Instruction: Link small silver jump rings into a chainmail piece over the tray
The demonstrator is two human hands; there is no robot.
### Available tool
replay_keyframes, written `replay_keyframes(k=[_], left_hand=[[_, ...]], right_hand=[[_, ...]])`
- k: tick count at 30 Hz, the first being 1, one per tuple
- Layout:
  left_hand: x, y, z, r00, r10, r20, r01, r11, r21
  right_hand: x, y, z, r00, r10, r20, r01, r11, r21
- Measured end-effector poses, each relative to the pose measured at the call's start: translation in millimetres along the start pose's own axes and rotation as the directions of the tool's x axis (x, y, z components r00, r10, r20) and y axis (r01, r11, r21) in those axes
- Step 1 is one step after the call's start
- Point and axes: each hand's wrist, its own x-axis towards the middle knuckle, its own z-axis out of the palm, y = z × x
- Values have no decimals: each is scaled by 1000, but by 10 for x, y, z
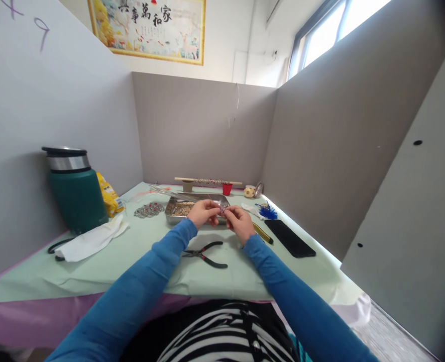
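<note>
Over the near edge of a metal tray (169, 216), my left hand (204, 213) and my right hand (240, 223) meet with fingertips pinched. Between them is a small beaded piece (222, 211), reddish and shiny; its details are too small to make out. The tray holds small gold-coloured beads (183, 209), partly hidden behind my left hand. Thin wires (170, 192) lie across the tray's far left corner. Below my hands, pliers (203, 254) with black handles rest on the table, jaws to the left.
Left stand a green tumbler (77, 196), a white cloth (92, 240) and a yellow packet (109, 195). A beaded chain pile (149, 209) lies by the tray. Behind, a stick (209, 181) spans a red cup (227, 189) and a brown one. A phone (289, 237) and blue tassel (267, 210) lie right.
</note>
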Motion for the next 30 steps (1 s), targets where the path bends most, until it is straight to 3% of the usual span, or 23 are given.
replay_keyframes(k=[6, 13, 30], left_hand=[[-7, 6, -1, 1000, 11, 14, -11, 1000, 5], [-19, 36, 24, 997, 72, -9, -72, 995, 70], [-6, 24, 15, 997, 59, -51, -59, 998, 0]], right_hand=[[-2, -8, -4, 999, -53, 7, 54, 998, -40], [-4, -10, -1, 1000, -16, -17, 15, 1000, -11], [-6, 10, -12, 978, -205, -23, 200, 970, -139]])
